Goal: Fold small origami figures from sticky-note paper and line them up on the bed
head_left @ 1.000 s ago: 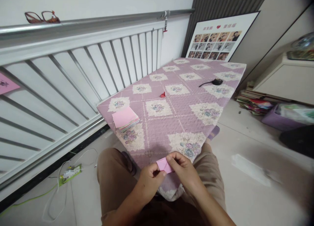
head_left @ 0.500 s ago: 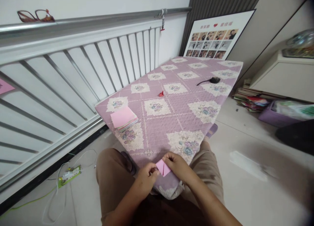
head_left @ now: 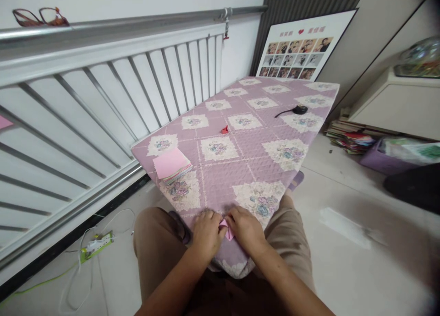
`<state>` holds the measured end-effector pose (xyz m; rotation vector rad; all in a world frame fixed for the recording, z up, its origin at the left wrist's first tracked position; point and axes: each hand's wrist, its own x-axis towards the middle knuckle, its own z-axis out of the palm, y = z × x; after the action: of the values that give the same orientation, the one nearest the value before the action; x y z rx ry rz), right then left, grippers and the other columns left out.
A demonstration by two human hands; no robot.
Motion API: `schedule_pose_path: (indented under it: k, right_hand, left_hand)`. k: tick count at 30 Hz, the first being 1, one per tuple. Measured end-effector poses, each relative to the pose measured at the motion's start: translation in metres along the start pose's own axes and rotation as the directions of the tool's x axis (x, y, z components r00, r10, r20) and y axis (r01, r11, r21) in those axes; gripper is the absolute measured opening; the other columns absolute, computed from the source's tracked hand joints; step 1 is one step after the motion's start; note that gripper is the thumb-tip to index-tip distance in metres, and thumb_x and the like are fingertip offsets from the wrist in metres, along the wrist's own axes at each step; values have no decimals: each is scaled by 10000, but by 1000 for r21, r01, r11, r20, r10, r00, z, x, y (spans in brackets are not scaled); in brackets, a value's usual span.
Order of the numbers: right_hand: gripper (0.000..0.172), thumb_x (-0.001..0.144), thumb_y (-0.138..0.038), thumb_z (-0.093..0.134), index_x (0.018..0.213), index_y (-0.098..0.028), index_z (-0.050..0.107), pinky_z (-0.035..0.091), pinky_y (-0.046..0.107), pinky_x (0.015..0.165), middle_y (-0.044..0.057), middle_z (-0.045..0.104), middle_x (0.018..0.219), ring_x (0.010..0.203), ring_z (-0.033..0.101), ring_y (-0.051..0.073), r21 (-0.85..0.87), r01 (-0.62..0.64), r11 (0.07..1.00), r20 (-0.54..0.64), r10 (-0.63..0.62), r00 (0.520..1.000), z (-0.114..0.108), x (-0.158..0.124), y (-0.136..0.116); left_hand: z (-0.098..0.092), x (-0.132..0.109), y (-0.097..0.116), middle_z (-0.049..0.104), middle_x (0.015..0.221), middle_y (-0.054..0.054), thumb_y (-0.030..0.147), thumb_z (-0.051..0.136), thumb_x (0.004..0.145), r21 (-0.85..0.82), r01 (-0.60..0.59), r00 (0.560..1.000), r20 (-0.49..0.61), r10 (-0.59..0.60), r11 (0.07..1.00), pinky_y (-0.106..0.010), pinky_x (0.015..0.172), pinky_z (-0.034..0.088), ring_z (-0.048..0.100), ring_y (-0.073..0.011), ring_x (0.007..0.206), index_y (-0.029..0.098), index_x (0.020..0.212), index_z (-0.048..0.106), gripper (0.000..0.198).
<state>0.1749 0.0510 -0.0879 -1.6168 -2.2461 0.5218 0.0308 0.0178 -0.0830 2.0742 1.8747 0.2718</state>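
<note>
Between my two hands, at the near end of the cloth-covered table (head_left: 220,201), is a small folded piece of pink paper (head_left: 229,234). My left hand (head_left: 207,233) is closed on its left side, with thumb and fingers at the upper edge. Opposite it, my right hand (head_left: 244,226) grips the right side, fingers bent over the top. Much of the paper is hidden beneath the fingers; a slit or fold line shows down its middle. Further off to the left lies a stack of coloured paper squares (head_left: 171,164), pink on top.
A small red folded paper piece (head_left: 224,129) lies mid-table. Beyond it is a black round object with a cord (head_left: 300,109). A white radiator (head_left: 113,91) borders the left side, with glasses (head_left: 40,17) on the pipe above. A power strip (head_left: 98,245) rests on the floor.
My left hand has moved up and forward along the paper, and both hands have drawn closer together. More of the pink paper is now covered. The view has shifted slightly.
</note>
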Motion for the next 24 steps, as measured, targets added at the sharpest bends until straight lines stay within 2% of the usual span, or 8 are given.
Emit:
schedule_pose_path:
  k: [3,6,9,17,24]
  right_hand:
    - [118,879,-287,535,853,-190,597,383,322,720,64,614,841,809,556,219,-127,67,990,-83,-78,993,4,-4,9]
    - [145,881,-330,558,845,-195,597,377,333,740,52,609,831,809,552,213,-75,134,988,-131,-143,981,7,-12,19]
    - [117,869,-321,586,903,-214,621,369,358,808,57,623,923,891,555,222,-14,188,982,-141,-188,972,8,-20,26]
    - [186,861,-302,602,1026,-235,651,355,390,850,70,632,992,944,558,232,3,179,984,-131,-177,976,10,-24,27]
    - [222,867,-334,597,1061,-239,650,348,379,848,71,636,1009,947,558,225,13,204,979,-151,-199,968,13,-25,32]
  left_hand:
    - [0,0,1,598,966,-40,322,614,838,18,8,1000,14,-8,1000,-356,850,345,511,-230,981,216,902,603,124]
    - [2,0,-2,598,970,-43,340,609,847,19,-10,1000,21,9,1000,-358,842,345,512,-233,982,219,930,614,147]
    - [4,0,-6,597,965,-39,343,602,855,9,-30,999,26,30,1000,-359,840,350,515,-230,977,226,949,621,151]
    - [-1,5,-12,608,958,-23,247,578,857,-79,-72,995,59,77,994,-326,813,369,529,-199,943,249,981,640,138]
    - [0,8,-10,619,944,-15,185,598,820,-140,-41,997,52,49,989,-324,816,362,535,-194,927,229,923,630,116]
